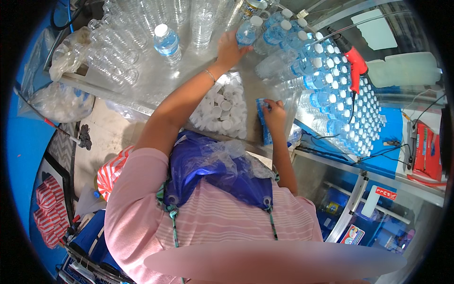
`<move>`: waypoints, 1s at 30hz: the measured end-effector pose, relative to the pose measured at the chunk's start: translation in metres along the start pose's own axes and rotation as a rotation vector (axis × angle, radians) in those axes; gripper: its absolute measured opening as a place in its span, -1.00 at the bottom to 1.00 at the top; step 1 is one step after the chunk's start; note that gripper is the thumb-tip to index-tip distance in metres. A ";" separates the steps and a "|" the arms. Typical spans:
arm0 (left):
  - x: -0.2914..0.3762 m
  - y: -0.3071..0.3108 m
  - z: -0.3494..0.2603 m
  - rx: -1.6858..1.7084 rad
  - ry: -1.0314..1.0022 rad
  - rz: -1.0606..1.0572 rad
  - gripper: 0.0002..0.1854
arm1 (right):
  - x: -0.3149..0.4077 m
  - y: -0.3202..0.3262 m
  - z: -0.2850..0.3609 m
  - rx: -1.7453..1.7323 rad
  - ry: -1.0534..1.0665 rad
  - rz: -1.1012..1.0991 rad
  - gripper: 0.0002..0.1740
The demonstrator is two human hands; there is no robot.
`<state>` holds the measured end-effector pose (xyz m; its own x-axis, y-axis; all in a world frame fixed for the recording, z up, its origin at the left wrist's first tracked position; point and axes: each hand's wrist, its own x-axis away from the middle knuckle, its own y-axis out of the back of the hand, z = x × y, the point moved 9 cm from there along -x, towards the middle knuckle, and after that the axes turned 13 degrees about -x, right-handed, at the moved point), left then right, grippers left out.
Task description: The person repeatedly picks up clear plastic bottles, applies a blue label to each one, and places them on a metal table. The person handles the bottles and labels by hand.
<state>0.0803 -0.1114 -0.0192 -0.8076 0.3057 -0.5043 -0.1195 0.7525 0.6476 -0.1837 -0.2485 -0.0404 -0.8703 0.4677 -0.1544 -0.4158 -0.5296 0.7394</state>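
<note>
My left hand [228, 48] is around the lower part of a capped, blue-labelled plastic water bottle [247, 33], its thumb in front. That bottle stands beside the front row of filled bottles [276, 33]. At the right end of the steel table [152, 83], the fingers of my right hand [275, 113] pinch blue printed bottle labels [266, 133]. Loose white bottle caps [223, 106] lie in a heap between my arms. Another capped, labelled bottle [166, 44] stands alone to the left of my left hand.
Clear unlabelled bottles [113, 46] crowd the table's left and far side. Many capped bottles [340, 96] stand packed at the right. Above them hangs a red heat gun [353, 60] with a black cord. A blue apron [212, 170] with clear plastic spans my front.
</note>
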 end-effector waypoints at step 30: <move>-0.019 -0.049 -0.010 0.553 0.666 0.431 -0.11 | -0.410 0.031 0.187 0.752 0.213 -0.012 -0.57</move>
<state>0.0960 -0.1597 -0.0352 -0.9008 0.3542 0.2512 0.4147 0.8735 0.2551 0.2089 -0.3246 0.1683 -0.9304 0.2843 -0.2312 -0.2010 0.1319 0.9707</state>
